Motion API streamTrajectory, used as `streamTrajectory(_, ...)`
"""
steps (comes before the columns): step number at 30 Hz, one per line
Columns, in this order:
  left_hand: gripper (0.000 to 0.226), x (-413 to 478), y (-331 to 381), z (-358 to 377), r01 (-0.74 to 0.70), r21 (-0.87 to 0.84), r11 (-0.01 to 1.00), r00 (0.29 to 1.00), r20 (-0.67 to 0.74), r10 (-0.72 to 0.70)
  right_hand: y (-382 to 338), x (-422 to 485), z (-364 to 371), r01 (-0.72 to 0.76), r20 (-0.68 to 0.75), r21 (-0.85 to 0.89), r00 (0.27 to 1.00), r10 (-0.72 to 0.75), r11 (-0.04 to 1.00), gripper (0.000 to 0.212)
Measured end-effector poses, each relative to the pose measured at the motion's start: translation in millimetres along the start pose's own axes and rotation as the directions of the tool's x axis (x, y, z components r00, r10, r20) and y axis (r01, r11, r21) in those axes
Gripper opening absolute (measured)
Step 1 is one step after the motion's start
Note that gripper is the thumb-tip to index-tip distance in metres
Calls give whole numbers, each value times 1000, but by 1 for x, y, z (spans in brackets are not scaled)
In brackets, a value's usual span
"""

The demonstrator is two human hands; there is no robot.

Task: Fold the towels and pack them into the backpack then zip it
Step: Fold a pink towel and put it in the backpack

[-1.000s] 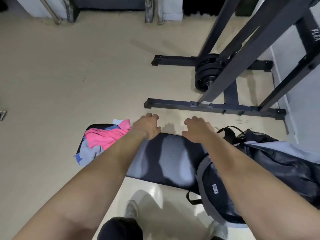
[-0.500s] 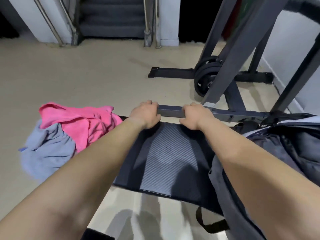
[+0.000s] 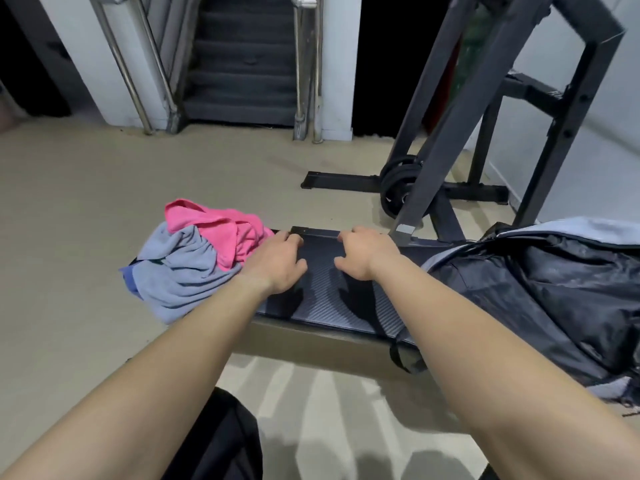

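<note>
A crumpled pile of towels lies on the left end of a black padded bench [image 3: 332, 306]: a pink towel [image 3: 225, 230] on top, a grey towel [image 3: 183, 275] under it and a blue towel [image 3: 128, 278] peeking out at the left. The dark backpack [image 3: 540, 296] with grey trim lies on the bench's right end, one strap hanging over the front edge. My left hand [image 3: 277, 261] rests on the pad right beside the pink towel, fingers curled over the bench's far edge. My right hand [image 3: 367, 254] grips the same edge, a hand's width to the right.
A dark steel rack [image 3: 460, 109] with weight plates [image 3: 398, 192] at its foot stands behind the bench at the right. Beige floor [image 3: 86, 202] spreads to the left and behind. Stairs with metal railings [image 3: 242, 64] rise at the back.
Both hands have stayed at the bench's far edge and curled over it. My view has dropped closer to the bench and tilted up toward the stairs.
</note>
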State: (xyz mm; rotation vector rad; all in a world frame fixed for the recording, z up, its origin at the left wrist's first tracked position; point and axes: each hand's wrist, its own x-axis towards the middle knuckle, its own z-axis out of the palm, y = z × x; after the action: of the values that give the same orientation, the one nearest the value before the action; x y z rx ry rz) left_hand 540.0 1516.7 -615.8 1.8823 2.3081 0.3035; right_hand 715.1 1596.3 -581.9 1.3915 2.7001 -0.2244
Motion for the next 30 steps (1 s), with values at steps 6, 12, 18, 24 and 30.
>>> streamTrajectory(6,49,-56,-15,-3,75,-39,996,993,-87,-78,-37,-33,28,75,-18,39,997,-74,996,57)
streamTrajectory(12,44,-76,-56,7,170,-89,981,971,-155,-182,-71,-6,47,149,-1,89,989,-150,985,60)
streamTrajectory(18,41,-38,-117,5,299,-289,909,882,-279,-379,-109,71,60,209,-22,141,978,-208,968,58)
streamTrajectory(24,38,2,-167,12,319,-394,862,808,-362,-464,-135,152,68,199,-126,259,977,-171,945,59)
streamTrajectory(30,36,12,-181,14,304,-318,898,807,-416,-420,-148,176,68,298,-266,256,936,-229,920,23)
